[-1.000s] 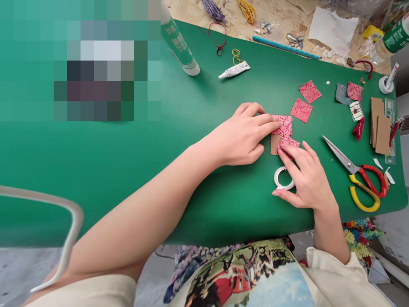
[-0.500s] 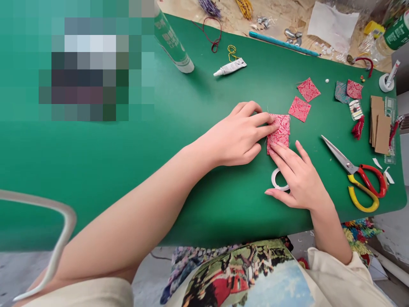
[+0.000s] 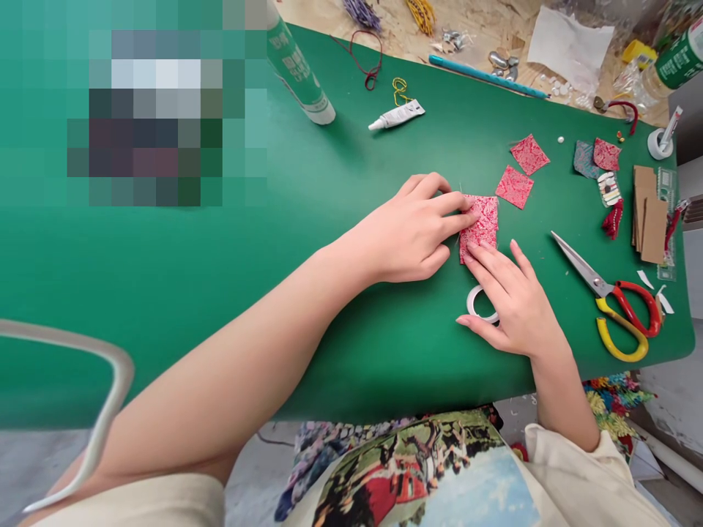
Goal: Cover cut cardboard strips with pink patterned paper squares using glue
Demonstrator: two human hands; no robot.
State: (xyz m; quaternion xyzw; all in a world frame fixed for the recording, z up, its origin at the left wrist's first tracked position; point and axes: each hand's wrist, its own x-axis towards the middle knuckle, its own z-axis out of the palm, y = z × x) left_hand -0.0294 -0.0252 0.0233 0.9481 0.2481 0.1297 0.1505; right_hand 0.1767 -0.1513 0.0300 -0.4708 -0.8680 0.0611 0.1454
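A red-and-white patterned fabric piece (image 3: pixel 486 214) lies flat on the green table mat. My left hand (image 3: pixel 409 228) reaches in from the left, its fingers apart and bent, with the fingertips resting on the fabric's left edge. Below, my right hand (image 3: pixel 508 304) spreads its thumb away while its fingertips lie flat on the fabric's lower part. Neither hand pinches the cloth. A white tape roll (image 3: pixel 473 298) sits partly hidden beneath my right hand. Two matching fabric squares (image 3: pixel 515 187) lie to the upper right of the fabric.
Large scissors (image 3: pixel 601 285) with red and yellow handles lie to the right. Brown card strips (image 3: pixel 651 230) and a clear ruler (image 3: pixel 666 190) are near the right edge. Farther back are a white glue tube (image 3: pixel 398 116), a green-and-white bottle (image 3: pixel 302 69) and a blue pencil (image 3: pixel 483 75).
A crosswise line visible on the fabric earlier no longer shows; its surface looks continuous. Both hands keep nearly the same places, and the view has shifted slightly.
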